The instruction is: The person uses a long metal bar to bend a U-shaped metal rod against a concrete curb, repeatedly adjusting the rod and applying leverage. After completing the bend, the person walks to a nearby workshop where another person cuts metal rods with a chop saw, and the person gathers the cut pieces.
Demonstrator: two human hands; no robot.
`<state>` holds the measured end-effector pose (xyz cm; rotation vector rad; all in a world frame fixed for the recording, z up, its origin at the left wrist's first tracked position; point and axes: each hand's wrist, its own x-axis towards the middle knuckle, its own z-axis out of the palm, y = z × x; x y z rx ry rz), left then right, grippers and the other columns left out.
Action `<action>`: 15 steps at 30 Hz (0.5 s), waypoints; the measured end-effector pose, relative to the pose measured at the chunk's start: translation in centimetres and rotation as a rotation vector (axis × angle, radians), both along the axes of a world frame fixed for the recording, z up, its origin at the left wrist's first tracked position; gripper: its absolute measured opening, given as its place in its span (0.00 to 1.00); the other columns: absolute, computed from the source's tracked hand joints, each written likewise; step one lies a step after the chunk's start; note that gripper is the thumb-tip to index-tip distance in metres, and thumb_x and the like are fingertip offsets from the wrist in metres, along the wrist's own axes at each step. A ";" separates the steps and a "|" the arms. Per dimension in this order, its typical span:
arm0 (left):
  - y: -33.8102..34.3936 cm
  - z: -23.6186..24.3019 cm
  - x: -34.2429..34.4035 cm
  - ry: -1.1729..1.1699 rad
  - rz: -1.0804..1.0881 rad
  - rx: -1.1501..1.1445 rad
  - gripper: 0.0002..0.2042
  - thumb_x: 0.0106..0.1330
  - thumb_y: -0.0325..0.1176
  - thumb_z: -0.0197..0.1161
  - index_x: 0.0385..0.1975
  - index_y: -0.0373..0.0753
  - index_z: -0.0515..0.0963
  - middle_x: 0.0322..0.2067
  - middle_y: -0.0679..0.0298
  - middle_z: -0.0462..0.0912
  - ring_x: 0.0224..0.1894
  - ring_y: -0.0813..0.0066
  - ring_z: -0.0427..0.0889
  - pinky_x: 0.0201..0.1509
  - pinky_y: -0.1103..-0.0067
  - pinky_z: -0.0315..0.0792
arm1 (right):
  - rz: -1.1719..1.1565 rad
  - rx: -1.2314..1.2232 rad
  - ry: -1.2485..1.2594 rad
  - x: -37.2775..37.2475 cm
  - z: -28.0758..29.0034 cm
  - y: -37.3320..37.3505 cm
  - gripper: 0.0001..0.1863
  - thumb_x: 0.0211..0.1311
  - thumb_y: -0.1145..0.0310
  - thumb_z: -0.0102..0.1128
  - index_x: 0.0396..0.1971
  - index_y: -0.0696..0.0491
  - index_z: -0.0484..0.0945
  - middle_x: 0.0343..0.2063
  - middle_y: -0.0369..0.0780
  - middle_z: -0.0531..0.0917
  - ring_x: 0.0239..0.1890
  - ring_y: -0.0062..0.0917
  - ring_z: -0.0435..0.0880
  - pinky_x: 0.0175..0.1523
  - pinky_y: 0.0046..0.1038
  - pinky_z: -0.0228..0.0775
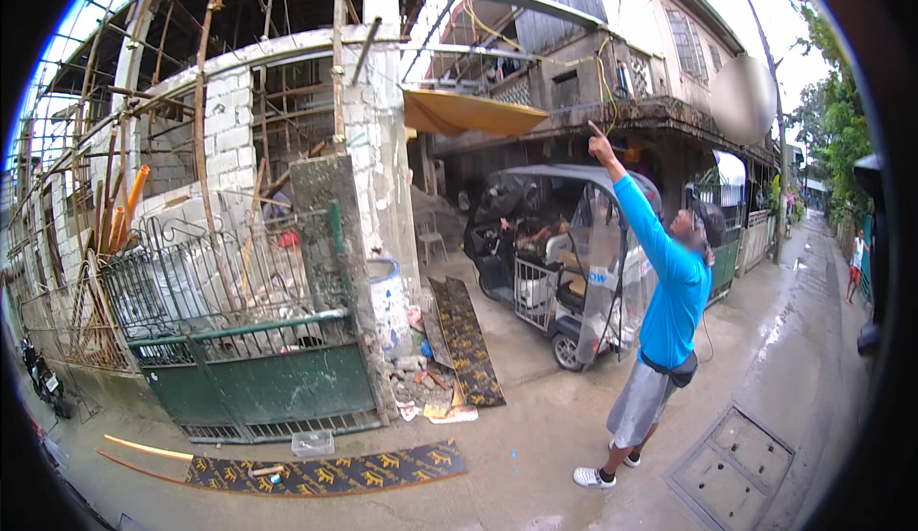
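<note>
1. At the far left of my head view a dark motorbike stands by a low wall, with bare block walls and wooden scaffolding higher up.
2. Orange pipes stick up at a slant behind the railings, above the left end of a green gate.
3. Low in my view, a long dark board with a yellow pattern lies flat on the concrete before the gate. A small hand tool rests on it towards the left end; a clear plastic container sits at its far edge, touching or not I cannot tell.
4. Right of the gate, a blue-and-white drum stands behind rubble, and a second patterned board lies alongside.
5. Next, I see a parked three-wheeler with clear side sheeting.
6. A person in blue stands with one arm raised, that hand's index finger extended upward.
7. Beside that person's feet is a metal ground cover.
8. My left hand and right hand are both outside the frame, so I cannot tell how far their fingers are spread or what they hold.
</note>
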<state>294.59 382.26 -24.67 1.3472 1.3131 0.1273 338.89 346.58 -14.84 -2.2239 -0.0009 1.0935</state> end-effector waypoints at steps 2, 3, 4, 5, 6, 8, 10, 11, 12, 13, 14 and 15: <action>6.0 1.1 6.6 -0.021 0.006 0.064 0.21 0.65 0.53 0.61 0.34 0.38 0.83 0.27 0.62 0.81 0.27 0.67 0.78 0.36 0.66 0.80 | -0.060 0.013 0.089 1.2 -0.8 1.9 0.17 0.67 0.56 0.56 0.32 0.57 0.80 0.28 0.42 0.81 0.30 0.29 0.77 0.35 0.33 0.67; 8.8 4.9 11.4 0.083 0.074 -0.024 0.18 0.64 0.51 0.61 0.32 0.39 0.82 0.22 0.65 0.76 0.27 0.72 0.75 0.31 0.63 0.79 | -0.109 0.038 0.122 1.8 -0.9 2.7 0.17 0.67 0.56 0.56 0.31 0.56 0.80 0.27 0.41 0.80 0.28 0.28 0.76 0.34 0.32 0.66; 12.5 2.4 14.9 0.150 -0.061 -0.049 0.21 0.65 0.51 0.61 0.44 0.39 0.80 0.27 0.63 0.80 0.28 0.71 0.81 0.25 0.66 0.81 | -0.165 0.060 0.155 2.7 -0.8 3.0 0.16 0.67 0.56 0.55 0.30 0.56 0.80 0.26 0.40 0.79 0.27 0.28 0.75 0.32 0.32 0.65; 14.8 3.0 17.3 0.186 -0.117 -0.061 0.20 0.64 0.50 0.61 0.44 0.38 0.80 0.27 0.62 0.81 0.28 0.69 0.81 0.24 0.65 0.81 | -0.190 0.074 0.190 3.7 -1.3 4.0 0.16 0.67 0.56 0.55 0.29 0.55 0.79 0.25 0.40 0.78 0.26 0.27 0.74 0.31 0.32 0.64; 15.7 2.0 18.3 0.269 -0.086 -0.015 0.19 0.64 0.48 0.61 0.42 0.38 0.81 0.25 0.61 0.80 0.27 0.67 0.81 0.24 0.65 0.80 | -0.186 0.063 0.238 4.9 -2.0 4.6 0.16 0.67 0.57 0.55 0.28 0.55 0.79 0.23 0.39 0.77 0.24 0.26 0.74 0.29 0.31 0.63; 16.1 0.9 21.6 0.395 -0.206 0.172 0.18 0.61 0.46 0.63 0.39 0.36 0.82 0.26 0.52 0.83 0.30 0.58 0.85 0.30 0.63 0.80 | -0.213 0.033 0.297 8.9 -3.2 4.7 0.16 0.67 0.57 0.54 0.26 0.54 0.78 0.21 0.37 0.76 0.22 0.25 0.72 0.26 0.30 0.62; 13.3 -0.8 22.9 0.423 -0.099 0.452 0.18 0.60 0.46 0.63 0.37 0.37 0.84 0.33 0.47 0.86 0.37 0.50 0.86 0.43 0.60 0.78 | -0.241 -0.011 0.347 15.4 -3.4 3.2 0.17 0.67 0.57 0.54 0.25 0.53 0.78 0.18 0.35 0.74 0.19 0.23 0.70 0.23 0.29 0.60; 12.4 -1.1 22.4 0.460 -0.047 0.479 0.17 0.60 0.46 0.62 0.36 0.36 0.84 0.28 0.48 0.85 0.32 0.51 0.86 0.38 0.61 0.79 | -0.244 -0.023 0.373 19.1 -3.9 3.2 0.17 0.67 0.57 0.54 0.24 0.53 0.77 0.17 0.34 0.74 0.17 0.22 0.69 0.21 0.29 0.59; 11.0 -0.1 26.0 0.424 0.014 0.167 0.18 0.59 0.46 0.62 0.35 0.36 0.85 0.34 0.46 0.85 0.41 0.49 0.85 0.45 0.61 0.78 | -0.288 -0.069 0.350 24.8 -4.4 1.1 0.17 0.67 0.57 0.53 0.23 0.52 0.77 0.16 0.34 0.73 0.16 0.22 0.68 0.20 0.28 0.58; 7.8 0.1 29.6 0.422 0.069 0.045 0.17 0.60 0.44 0.61 0.33 0.35 0.85 0.30 0.47 0.84 0.36 0.51 0.85 0.40 0.62 0.79 | -0.331 -0.082 0.336 31.2 -4.8 0.0 0.17 0.67 0.57 0.53 0.22 0.52 0.77 0.15 0.33 0.72 0.15 0.21 0.67 0.18 0.28 0.57; 8.3 1.2 31.7 0.443 0.133 -0.016 0.16 0.61 0.43 0.61 0.32 0.34 0.84 0.26 0.48 0.84 0.31 0.54 0.86 0.36 0.63 0.79 | -0.380 -0.073 0.340 37.6 -5.8 2.1 0.18 0.67 0.57 0.53 0.21 0.51 0.76 0.13 0.32 0.71 0.13 0.20 0.66 0.16 0.27 0.56; 8.6 2.0 34.4 0.468 0.198 -0.085 0.16 0.61 0.42 0.60 0.30 0.33 0.84 0.21 0.50 0.83 0.25 0.57 0.86 0.31 0.65 0.79 | -0.503 -0.222 0.407 44.3 -5.9 3.9 0.15 0.67 0.59 0.51 0.19 0.44 0.71 0.11 0.28 0.60 0.12 0.18 0.58 0.16 0.24 0.48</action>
